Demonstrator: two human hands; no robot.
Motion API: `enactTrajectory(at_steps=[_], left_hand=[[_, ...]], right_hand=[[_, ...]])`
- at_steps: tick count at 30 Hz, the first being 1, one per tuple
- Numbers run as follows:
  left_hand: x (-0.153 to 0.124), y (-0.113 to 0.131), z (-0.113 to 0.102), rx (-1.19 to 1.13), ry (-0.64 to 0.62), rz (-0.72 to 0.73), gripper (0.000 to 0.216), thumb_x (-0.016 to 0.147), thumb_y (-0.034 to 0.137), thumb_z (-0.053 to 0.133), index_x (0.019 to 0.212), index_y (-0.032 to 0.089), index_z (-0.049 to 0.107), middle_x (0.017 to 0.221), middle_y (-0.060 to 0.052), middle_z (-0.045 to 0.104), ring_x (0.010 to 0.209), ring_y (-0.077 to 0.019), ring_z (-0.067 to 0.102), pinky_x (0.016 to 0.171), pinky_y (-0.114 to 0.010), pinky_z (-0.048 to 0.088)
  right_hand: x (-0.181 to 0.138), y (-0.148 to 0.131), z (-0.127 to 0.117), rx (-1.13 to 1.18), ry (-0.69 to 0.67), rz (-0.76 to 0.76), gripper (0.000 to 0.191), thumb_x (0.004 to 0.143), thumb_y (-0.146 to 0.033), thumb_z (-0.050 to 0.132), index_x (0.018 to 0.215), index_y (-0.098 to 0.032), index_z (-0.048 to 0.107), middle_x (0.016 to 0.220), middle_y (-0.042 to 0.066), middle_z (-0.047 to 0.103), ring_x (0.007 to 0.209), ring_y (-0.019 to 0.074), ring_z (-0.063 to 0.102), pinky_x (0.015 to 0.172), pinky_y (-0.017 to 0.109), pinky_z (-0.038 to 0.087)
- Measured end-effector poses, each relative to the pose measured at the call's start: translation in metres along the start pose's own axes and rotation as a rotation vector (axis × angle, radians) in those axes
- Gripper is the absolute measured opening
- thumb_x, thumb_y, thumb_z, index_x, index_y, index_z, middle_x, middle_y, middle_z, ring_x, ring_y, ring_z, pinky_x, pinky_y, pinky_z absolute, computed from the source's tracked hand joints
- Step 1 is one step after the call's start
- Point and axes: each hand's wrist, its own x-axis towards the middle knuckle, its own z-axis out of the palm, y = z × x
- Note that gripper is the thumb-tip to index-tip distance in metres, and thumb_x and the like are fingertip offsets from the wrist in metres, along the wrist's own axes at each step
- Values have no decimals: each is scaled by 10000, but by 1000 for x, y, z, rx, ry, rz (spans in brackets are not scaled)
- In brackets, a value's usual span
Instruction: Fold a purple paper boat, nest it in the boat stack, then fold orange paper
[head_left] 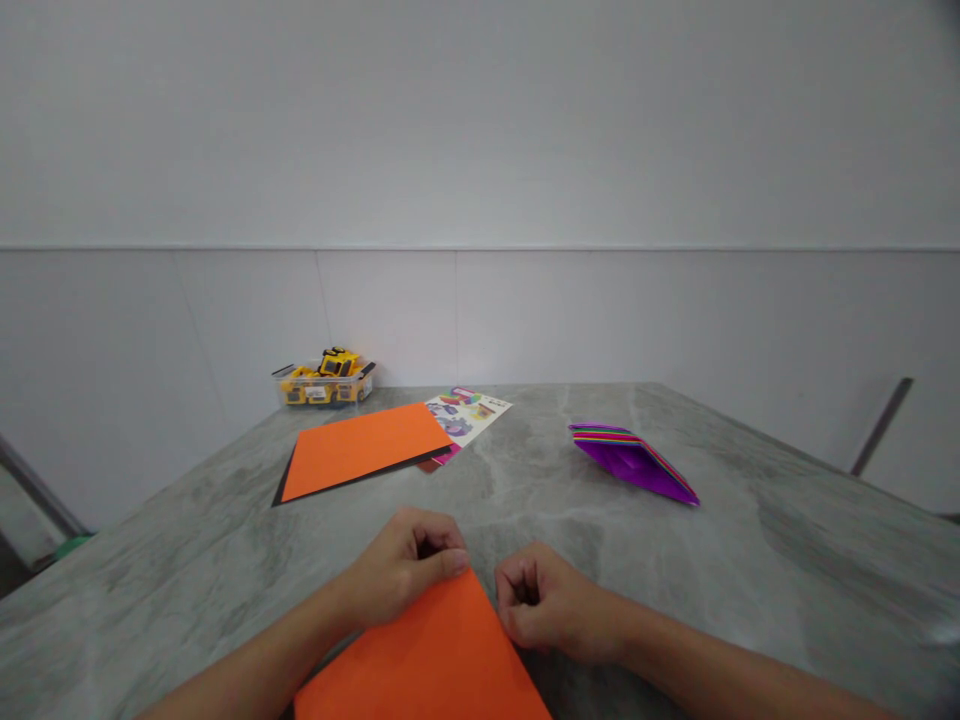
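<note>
An orange sheet of paper (427, 655) lies on the grey stone table (787, 560) right in front of me, one corner pointing away. My left hand (405, 575) is closed in a loose fist and pinches the sheet's far corner with thumb and forefinger. My right hand (544, 602) is curled shut and presses on the sheet's right edge next to that corner.
Farther back on the left lies another orange sheet (364, 448) on a dark sheet, beside a printed colourful leaflet (466, 412). A clear box with yellow toy vehicles (326, 380) stands by the wall. A purple stack of folded coloured paper (634, 460) rests on the right.
</note>
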Motion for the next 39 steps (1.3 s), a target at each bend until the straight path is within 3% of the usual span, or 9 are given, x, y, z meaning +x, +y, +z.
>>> enactTrajectory(at_steps=[14, 20, 30, 39], left_hand=[[-1, -1, -13, 73, 72, 85, 359, 822, 442, 574, 646, 130, 555, 563, 31, 419, 538, -89, 339, 501, -216, 249], [-1, -1, -29, 103, 151, 114, 325, 817, 405, 580, 636, 136, 561, 577, 19, 450, 555, -100, 379, 512, -216, 275], [-1, -9, -64, 70, 344, 121, 289, 766, 385, 640, 617, 140, 606, 565, 12, 498, 534, -100, 416, 502, -204, 299], [-2, -10, -89, 27, 570, 137, 264, 702, 385, 676, 600, 146, 625, 547, 16, 511, 504, -97, 419, 474, -199, 292]], right_hand=[[0, 1, -1, -25, 18, -6, 44, 545, -125, 506, 516, -155, 519, 396, -88, 438, 352, 27, 323, 345, 149, 224], [0, 5, -3, 10, 28, -1, 38, 541, -133, 525, 516, -158, 510, 393, -87, 421, 355, 33, 314, 351, 158, 217], [-2, 3, -7, -4, 74, -14, 43, 536, -170, 507, 505, -171, 477, 385, -82, 397, 357, 38, 289, 362, 178, 179], [2, -8, -33, 17, 167, -136, 91, 511, -192, 514, 460, -172, 442, 388, -92, 318, 389, 36, 214, 390, 188, 137]])
